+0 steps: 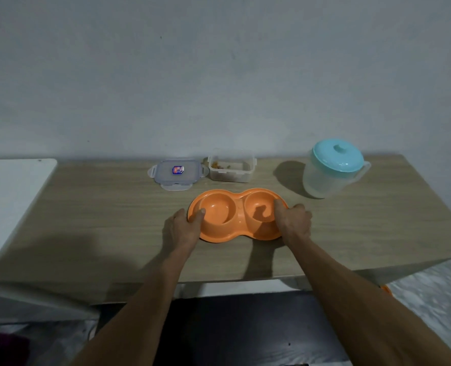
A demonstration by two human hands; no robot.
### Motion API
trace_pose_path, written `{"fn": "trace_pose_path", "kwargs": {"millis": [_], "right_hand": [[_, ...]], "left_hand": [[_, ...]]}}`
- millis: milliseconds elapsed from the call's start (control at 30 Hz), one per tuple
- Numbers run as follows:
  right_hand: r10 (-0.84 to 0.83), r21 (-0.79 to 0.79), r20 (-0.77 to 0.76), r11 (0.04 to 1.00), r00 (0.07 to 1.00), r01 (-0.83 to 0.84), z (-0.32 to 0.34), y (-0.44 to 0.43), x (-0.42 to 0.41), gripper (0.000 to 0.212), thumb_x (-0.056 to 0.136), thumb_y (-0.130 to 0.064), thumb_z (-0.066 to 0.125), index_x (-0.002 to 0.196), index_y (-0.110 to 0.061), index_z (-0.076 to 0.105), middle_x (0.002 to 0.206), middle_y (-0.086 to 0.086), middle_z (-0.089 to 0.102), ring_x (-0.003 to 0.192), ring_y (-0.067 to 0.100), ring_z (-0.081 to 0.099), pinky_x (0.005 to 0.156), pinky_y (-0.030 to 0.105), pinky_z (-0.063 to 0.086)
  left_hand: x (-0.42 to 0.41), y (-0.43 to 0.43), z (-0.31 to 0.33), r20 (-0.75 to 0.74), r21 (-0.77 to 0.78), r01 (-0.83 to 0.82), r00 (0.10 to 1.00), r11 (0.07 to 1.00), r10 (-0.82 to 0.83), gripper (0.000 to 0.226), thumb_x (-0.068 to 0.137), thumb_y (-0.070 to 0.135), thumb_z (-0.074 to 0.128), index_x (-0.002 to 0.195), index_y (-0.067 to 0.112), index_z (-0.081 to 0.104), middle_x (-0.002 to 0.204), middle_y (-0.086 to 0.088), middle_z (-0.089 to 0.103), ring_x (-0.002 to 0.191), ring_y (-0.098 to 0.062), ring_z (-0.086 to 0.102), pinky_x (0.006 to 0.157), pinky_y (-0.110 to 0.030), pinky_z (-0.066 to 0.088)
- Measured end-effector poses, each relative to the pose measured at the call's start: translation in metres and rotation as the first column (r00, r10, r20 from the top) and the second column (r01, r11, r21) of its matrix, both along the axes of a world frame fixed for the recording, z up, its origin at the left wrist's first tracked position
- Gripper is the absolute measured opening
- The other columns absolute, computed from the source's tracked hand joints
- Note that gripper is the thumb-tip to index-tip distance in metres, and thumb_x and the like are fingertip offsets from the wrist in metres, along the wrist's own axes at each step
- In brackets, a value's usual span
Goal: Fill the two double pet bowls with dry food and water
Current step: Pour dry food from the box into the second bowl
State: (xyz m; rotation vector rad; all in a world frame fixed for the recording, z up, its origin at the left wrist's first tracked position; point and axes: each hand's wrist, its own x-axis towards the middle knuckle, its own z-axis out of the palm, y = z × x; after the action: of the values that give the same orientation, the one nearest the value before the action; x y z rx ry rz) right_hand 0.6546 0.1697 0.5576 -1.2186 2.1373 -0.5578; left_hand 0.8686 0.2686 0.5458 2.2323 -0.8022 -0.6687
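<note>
Forearms: two bare forearms are seen reaching forward from the bottom edge of the view, over a dark surface below the table edge.
Table (87, 233): a light wood-grain top is seen running left to right, set against a pale wall.
Left hand (182, 229): it is closed on the left end of the bowl, thumb laid over the rim, fingers hidden beneath.
Right hand (294, 221): it is closed on the right end of the bowl, thumb hooked over the rim into the right well, fingers wrapped round the outside.
Orange double pet bowl (236, 216): it is held at both ends near the middle of the table; both round wells are seen empty. Whether it rests on the table or is slightly lifted cannot be told.
Orange object (386, 289): a small orange edge is seen low at the right, beyond the table's near corner; what it is cannot be told.
Lid (177, 172): a clear clip-on lid with a small sticker is laid flat behind the bowl, to the left.
Food container (231, 167): a clear, open box is placed just right of the lid, with a shallow layer of brown dry food inside.
Pitcher (330, 170): a translucent jug with a light blue lid is stood upright at the far right, well apart from the bowl; its water level cannot be made out.
</note>
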Motion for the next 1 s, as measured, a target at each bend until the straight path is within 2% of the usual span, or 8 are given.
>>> {"fn": "trace_pose_path", "kwargs": {"millis": [200, 367, 467, 567, 667, 767, 900, 1000], "right_hand": [[0.229, -0.209, -0.137, 0.944, 0.964, -0.254, 0.026, -0.050, 0.040, 0.047, 0.088, -0.044, 0.053, 0.118, -0.009, 0.063, 0.126, 0.016, 0.056, 0.119, 0.035, 0.052, 0.100, 0.046, 0.039], [0.316, -0.085, 0.049, 0.946, 0.947, -0.312, 0.015, -0.109, 0.073, 0.066, 0.079, -0.057, 0.048, 0.112, -0.003, 0.064, 0.118, 0.021, 0.064, 0.110, 0.038, 0.060, 0.089, 0.043, 0.050], [0.326, -0.044, 0.104, 0.945, 0.940, -0.324, 0.009, -0.125, 0.082, 0.058, 0.088, -0.046, 0.056, 0.120, 0.003, 0.061, 0.124, 0.023, 0.063, 0.113, 0.039, 0.060, 0.090, 0.042, 0.052], [0.301, -0.018, 0.153, 0.953, 0.941, -0.302, 0.010, -0.124, 0.085, 0.047, 0.091, -0.032, 0.059, 0.121, 0.004, 0.060, 0.124, 0.021, 0.064, 0.113, 0.037, 0.061, 0.087, 0.041, 0.054], [0.287, -0.020, 0.255, 0.956, 0.923, -0.292, 0.010, -0.119, 0.086, 0.045, 0.092, -0.028, 0.055, 0.121, 0.006, 0.057, 0.121, 0.019, 0.062, 0.106, 0.038, 0.062, 0.061, 0.036, 0.056], [0.216, -0.032, 0.424, 0.974, 0.879, -0.224, 0.015, -0.112, 0.087, 0.037, 0.092, -0.025, 0.053, 0.119, 0.000, 0.055, 0.120, 0.016, 0.057, 0.104, 0.037, 0.061, 0.061, 0.042, 0.062], [0.244, -0.111, 0.483, 0.970, 0.841, -0.218, 0.017, -0.106, 0.079, 0.020, 0.077, -0.030, 0.057, 0.086, -0.012, 0.057, 0.092, 0.008, 0.063, 0.094, 0.033, 0.065, 0.077, 0.054, 0.060], [0.279, -0.189, 0.509, 0.959, 0.814, -0.210, 0.029, -0.094, 0.068, 0.019, 0.072, -0.025, 0.060, 0.067, -0.018, 0.043, 0.071, 0.004, 0.048, 0.075, 0.026, 0.056, 0.077, 0.060, 0.057]], "left_hand": [[0.002, 0.030, -0.022, 0.157, -0.140, 0.230, 0.966, 0.963, -0.208, 0.067, 0.083, 0.066, 0.056, 0.132, 0.020, 0.050, 0.136, -0.006, 0.048, 0.129, -0.020, 0.044, 0.091, -0.031, 0.040], [0.002, 0.026, -0.032, 0.277, 0.036, 0.361, 0.893, 0.932, -0.356, 0.107, 0.061, 0.091, 0.050, 0.145, 0.029, 0.028, 0.148, 0.003, 0.034, 0.135, -0.019, 0.040, 0.097, -0.046, 0.048], [-0.001, 0.021, -0.031, 0.275, 0.148, 0.374, 0.873, 0.915, -0.402, 0.120, 0.056, 0.094, 0.048, 0.151, 0.027, 0.015, 0.158, 0.002, 0.019, 0.141, -0.023, 0.034, 0.101, -0.050, 0.046], [-0.001, 0.019, -0.034, 0.275, 0.164, 0.375, 0.871, 0.912, -0.408, 0.124, 0.056, 0.091, 0.052, 0.152, 0.023, 0.013, 0.158, 0.001, 0.016, 0.141, -0.024, 0.035, 0.098, -0.049, 0.049], [-0.002, 0.018, -0.034, 0.278, 0.166, 0.391, 0.863, 0.905, -0.423, 0.119, 0.063, 0.082, 0.062, 0.153, 0.017, 0.017, 0.158, -0.003, 0.015, 0.141, -0.026, 0.034, 0.100, -0.047, 0.047], [-0.004, 0.017, -0.030, 0.276, 0.158, 0.393, 0.863, 0.906, -0.423, 0.113, 0.067, 0.074, 0.067, 0.152, 0.017, 0.018, 0.157, -0.003, 0.015, 0.141, -0.026, 0.033, 0.102, -0.046, 0.046], [-0.006, 0.016, -0.026, 0.262, 0.174, 0.396, 0.864, 0.902, -0.430, 0.109, 0.071, 0.068, 0.069, 0.151, 0.016, 0.018, 0.156, -0.004, 0.015, 0.141, -0.027, 0.033, 0.102, -0.045, 0.043], [-0.007, 0.017, -0.023, 0.257, 0.185, 0.392, 0.866, 0.901, -0.429, 0.107, 0.072, 0.067, 0.069, 0.151, 0.016, 0.018, 0.156, -0.004, 0.015, 0.138, -0.029, 0.036, 0.100, -0.045, 0.044]]}}
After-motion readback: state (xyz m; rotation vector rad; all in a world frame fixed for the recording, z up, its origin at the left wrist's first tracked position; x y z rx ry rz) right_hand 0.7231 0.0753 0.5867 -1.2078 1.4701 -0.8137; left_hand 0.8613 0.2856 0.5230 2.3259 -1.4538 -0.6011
